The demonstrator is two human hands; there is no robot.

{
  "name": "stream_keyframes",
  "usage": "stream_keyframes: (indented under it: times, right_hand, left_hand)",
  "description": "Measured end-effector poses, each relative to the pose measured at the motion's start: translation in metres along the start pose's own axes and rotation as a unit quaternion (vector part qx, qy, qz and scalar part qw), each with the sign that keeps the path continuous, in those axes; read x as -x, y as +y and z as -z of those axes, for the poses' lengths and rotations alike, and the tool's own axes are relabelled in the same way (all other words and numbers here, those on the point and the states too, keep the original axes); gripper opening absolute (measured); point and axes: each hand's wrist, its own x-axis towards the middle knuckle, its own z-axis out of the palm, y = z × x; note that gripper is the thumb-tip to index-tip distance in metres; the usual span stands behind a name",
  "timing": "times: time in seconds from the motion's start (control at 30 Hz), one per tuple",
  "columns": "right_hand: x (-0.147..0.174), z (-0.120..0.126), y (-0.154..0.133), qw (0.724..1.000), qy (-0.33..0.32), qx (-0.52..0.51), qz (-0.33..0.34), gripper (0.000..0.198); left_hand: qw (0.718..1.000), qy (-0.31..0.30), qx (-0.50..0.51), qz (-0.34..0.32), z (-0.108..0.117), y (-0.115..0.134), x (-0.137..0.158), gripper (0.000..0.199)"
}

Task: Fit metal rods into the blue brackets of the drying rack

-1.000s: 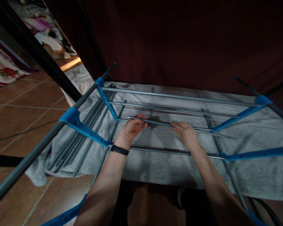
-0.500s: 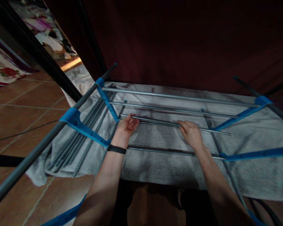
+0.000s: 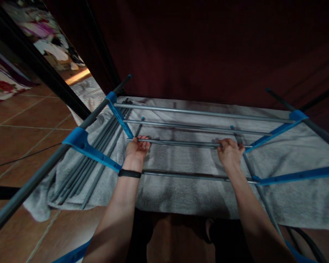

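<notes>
A thin grey metal rod (image 3: 178,143) lies level between my hands, low across a frame of grey tubes and blue plastic brackets. My left hand (image 3: 137,147), palm up with a dark band on its wrist, holds the rod near its left end, beside the far left blue bracket (image 3: 120,116). Close to the far right blue bracket (image 3: 265,137), my right hand (image 3: 230,151) grips the rod from above, near its right end. Another rod seems to run close behind it, but they are hard to tell apart. A fixed crossbar (image 3: 186,175) passes nearer to me.
Several loose grey tubes (image 3: 94,157) lie on a grey blanket (image 3: 175,197) at the left. Two more crossbars, an upper crossbar (image 3: 203,112) and a lower one, span the frame's far side. A dark red panel (image 3: 194,51) stands behind; tiled floor (image 3: 22,146) shows left.
The rod has shifted left and gone from tilted to nearly level, lined up with the brackets. My left hand has moved left; my right hand has slid toward the rod's right end.
</notes>
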Motion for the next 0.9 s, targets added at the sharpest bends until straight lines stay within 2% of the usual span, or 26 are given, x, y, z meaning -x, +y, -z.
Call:
stream_keyframes:
  times: [0.17, 0.33, 0.5, 0.7, 0.9]
  right_hand:
    - [-0.001, 0.002, 0.01, 0.994, 0.007, 0.044, -0.098, 0.032]
    - [0.0, 0.006, 0.024, 0.984, 0.012, 0.057, -0.17, 0.037]
    - [0.001, 0.008, 0.04, 0.977, 0.033, 0.062, -0.201, 0.042]
    - [0.005, 0.012, 0.043, 0.97, 0.059, 0.059, -0.23, 0.05]
    - [0.008, 0.012, 0.05, 0.965, 0.091, -0.026, -0.246, 0.052]
  left_hand:
    - [0.998, 0.046, 0.021, -0.026, -0.002, 0.003, 0.002, 0.028]
    - [0.998, 0.047, 0.024, -0.04, -0.004, -0.002, 0.004, 0.023]
    - [0.998, 0.042, 0.013, -0.044, -0.004, -0.005, 0.003, 0.019]
    - [0.997, 0.042, 0.014, -0.07, -0.005, -0.009, 0.005, 0.016]
    - [0.993, 0.074, 0.04, -0.078, -0.002, -0.006, 0.003, 0.019]
